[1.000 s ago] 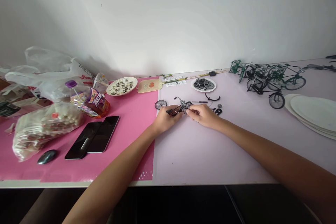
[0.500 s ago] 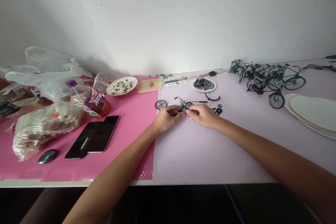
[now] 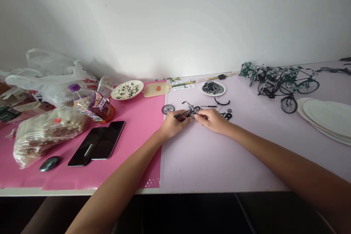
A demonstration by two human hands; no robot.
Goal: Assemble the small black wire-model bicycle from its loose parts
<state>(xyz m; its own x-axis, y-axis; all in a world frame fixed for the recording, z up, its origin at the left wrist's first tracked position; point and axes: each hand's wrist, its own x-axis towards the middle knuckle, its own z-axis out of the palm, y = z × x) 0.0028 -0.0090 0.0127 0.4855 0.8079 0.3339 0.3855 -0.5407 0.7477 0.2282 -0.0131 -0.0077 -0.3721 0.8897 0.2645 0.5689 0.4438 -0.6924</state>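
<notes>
My left hand (image 3: 174, 125) is closed around a small black bicycle frame (image 3: 189, 113) with silver handlebars. At the frame's right side, the thumb and fingertips of my right hand (image 3: 212, 120) are pinched together; what they grip is too small to make out. A loose spoked wheel (image 3: 168, 109) lies just behind my left hand. Behind my right hand are a curved black strip (image 3: 222, 102), a thin black rod (image 3: 208, 107), a small round part (image 3: 229, 110) and a black piece (image 3: 228, 116).
A plate of black parts (image 3: 213, 88) stands behind the hands. Several model bicycles (image 3: 289, 104) and stacked white plates (image 3: 331, 117) are at the right. Two phones (image 3: 108, 140), a bottle (image 3: 94, 104), a bagged bundle (image 3: 49, 131) and a plate of pale pieces (image 3: 127, 90) occupy the left.
</notes>
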